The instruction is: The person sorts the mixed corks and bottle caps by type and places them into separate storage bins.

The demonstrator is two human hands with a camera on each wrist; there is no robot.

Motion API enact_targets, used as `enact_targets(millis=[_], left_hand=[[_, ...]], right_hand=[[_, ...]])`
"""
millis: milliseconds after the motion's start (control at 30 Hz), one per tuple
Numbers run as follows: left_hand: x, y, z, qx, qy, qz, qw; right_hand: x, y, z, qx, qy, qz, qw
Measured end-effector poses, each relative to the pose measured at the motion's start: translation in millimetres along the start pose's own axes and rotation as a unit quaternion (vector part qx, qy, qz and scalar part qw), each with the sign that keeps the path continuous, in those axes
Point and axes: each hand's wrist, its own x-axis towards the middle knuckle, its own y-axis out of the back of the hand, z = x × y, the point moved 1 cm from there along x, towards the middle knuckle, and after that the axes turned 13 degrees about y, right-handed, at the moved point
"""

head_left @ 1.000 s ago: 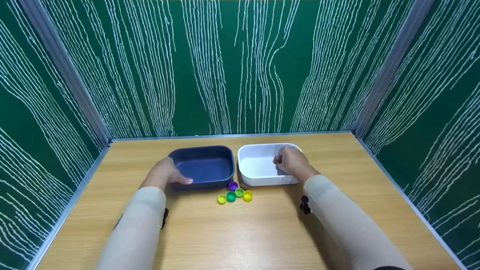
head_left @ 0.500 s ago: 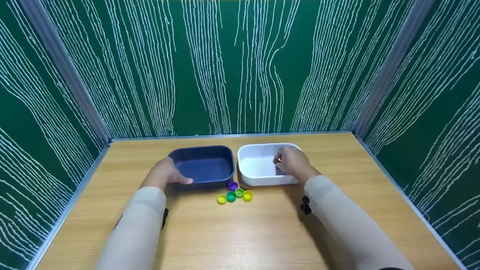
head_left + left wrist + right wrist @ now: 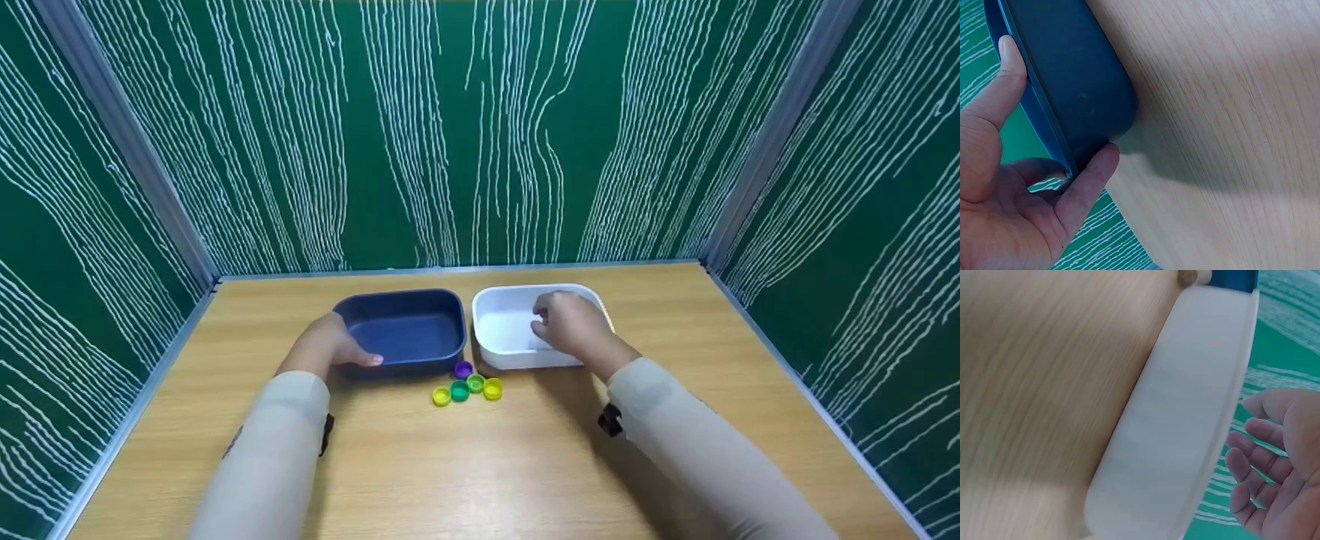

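My left hand (image 3: 322, 347) grips the left end of a dark blue plastic tub (image 3: 409, 367). In the left wrist view the thumb (image 3: 1012, 59) lies along the rim and another finger (image 3: 1092, 180) presses the outer end wall. Over the white plastic tub (image 3: 499, 360) hovers my right hand (image 3: 574, 322), its fingers loosely bent. The right wrist view shows that hand (image 3: 1292, 467) beside the white rim, fingers apart with nothing between them. Part of the white tub's inside is hidden behind the hand.
Several small round caps lie in front of the tubs: a purple cap (image 3: 463, 370), a green cap (image 3: 459, 391), a light green cap (image 3: 475, 383) and yellow caps (image 3: 441, 396). Green patterned panels (image 3: 465, 150) enclose the wooden table (image 3: 450, 480) at back and sides.
My right hand has shifted a little left over the white tub, and its fingertips have come apart. My left hand keeps its grip on the blue tub; the caps lie as before.
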Motion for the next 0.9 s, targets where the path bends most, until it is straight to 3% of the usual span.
enact_targets(millis=[167,367,600,833,900], left_hand=[[-11.5,4.2,2.5,-0.009,0.005,-0.013,0.9999],[1.9,0.4,0.9,0.025,-0.005,0.0,0.9997],[11.2,-2.5,-0.6,0.019,-0.006,0.0,0.9998],[-3.7,2.1,-1.1,0.007,-0.011,-0.01,0.9999],[-0.2,0.7,-1.5,0.007,-0.011,-0.009,0.9999]], right_hand=[[-8,1,-19,-0.003,0.035,0.021,0.999],[-18,-1,-39,-0.001,0.079,0.041,0.996],[-29,-10,-61,0.007,0.096,0.017,0.995],[-37,-26,-76,0.006,0.127,-0.006,0.992],[-39,-30,-78,0.005,0.13,-0.014,0.991]])
